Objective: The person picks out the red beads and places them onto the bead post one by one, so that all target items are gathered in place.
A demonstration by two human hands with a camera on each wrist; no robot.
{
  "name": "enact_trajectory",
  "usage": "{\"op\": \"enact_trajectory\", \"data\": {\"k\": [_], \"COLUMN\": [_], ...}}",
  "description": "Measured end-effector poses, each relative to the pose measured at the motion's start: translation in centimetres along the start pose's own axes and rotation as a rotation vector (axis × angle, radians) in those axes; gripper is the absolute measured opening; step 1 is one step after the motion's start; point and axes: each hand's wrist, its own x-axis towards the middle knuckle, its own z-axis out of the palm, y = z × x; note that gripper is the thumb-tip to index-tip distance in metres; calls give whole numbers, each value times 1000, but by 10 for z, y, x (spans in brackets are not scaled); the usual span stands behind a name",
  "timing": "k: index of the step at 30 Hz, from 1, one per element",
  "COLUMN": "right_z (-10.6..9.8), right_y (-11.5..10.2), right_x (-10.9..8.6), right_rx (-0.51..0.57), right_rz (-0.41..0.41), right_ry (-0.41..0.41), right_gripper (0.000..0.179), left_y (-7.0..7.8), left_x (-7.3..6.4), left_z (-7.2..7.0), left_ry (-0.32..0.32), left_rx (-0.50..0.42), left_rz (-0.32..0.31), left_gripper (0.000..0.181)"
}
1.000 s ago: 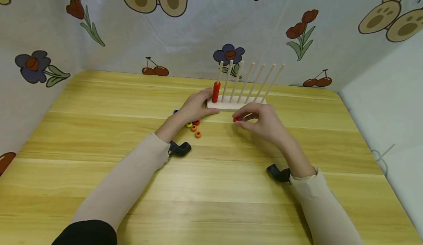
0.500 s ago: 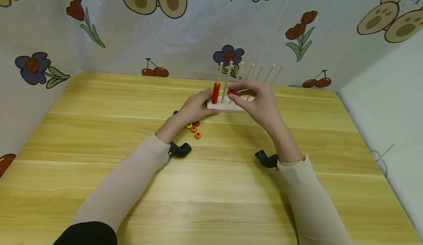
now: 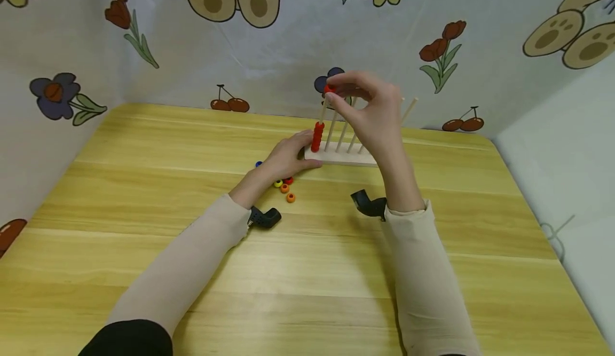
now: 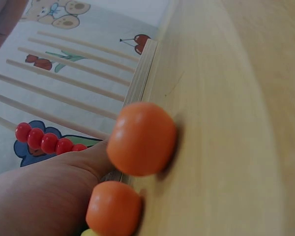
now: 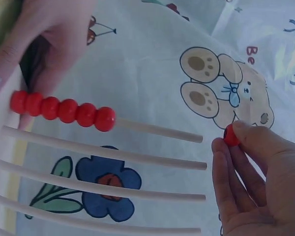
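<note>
A wooden bead rack (image 3: 341,157) with several upright pegs stands near the back of the table. Red beads (image 3: 317,137) are stacked on its leftmost peg. My left hand (image 3: 285,157) grips the base's left end, thumb in front and fingers behind. Up at the top of that peg, my right hand (image 3: 372,110) pinches one red bead (image 5: 230,135) between thumb and fingertips. In the right wrist view the bead is just beyond the peg tip, apart from it. Close to the left wrist camera lie two orange beads (image 4: 141,139).
Loose beads lie beside my left wrist: orange (image 3: 290,198), yellow (image 3: 278,183), red (image 3: 289,180) and blue (image 3: 259,164), some partly hidden by the forearm. A patterned cloth (image 3: 288,52) hangs behind the table (image 3: 298,270).
My right hand has risen with the red bead, from in front of the base to the top of the leftmost peg. The left hand stays at the base.
</note>
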Motion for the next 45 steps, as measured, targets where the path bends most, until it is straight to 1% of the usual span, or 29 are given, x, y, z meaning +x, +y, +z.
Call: {"op": "enact_trajectory", "data": {"k": [2,4,6,9,21,25,29,36,41,45], "right_z": [1,2,4,7,8,9,8,7,5,4], "right_y": [3,6,9,13,15,15,16,16,16,15], "right_x": [3,5,4,3,2,2,1,-1,-3,-4], "right_rx": [-68,-146,-209,-252,-274,-287,-315,-407,-429,-450], "right_rz": [-28,-50,-55,-47,-19,-25,-59,-135,-166,-177], "right_ry": [14,5,-14,-40,-13,-4,8,10,6,3], "right_gripper": [20,19,19,19,20,19,19,21,24,23], "left_y": [1,1,0,-1,-1,0,1,1,1,0], "left_x": [0,0,-1,0,1,2,1,2,2,2], "left_z": [0,0,1,1,0,-1,-1,-1,-1,0], "left_ry": [-4,-8,-8,-4,-5,-4,-7,-8,-11,-17], "left_rx": [-1,-1,-2,-4,-2,-4,-11,-15,-11,-3], "left_rz": [0,-4,-8,-7,5,7,3,-3,-5,-14], "left_gripper": [77,78,78,79,76,75,76,78,78,80]}}
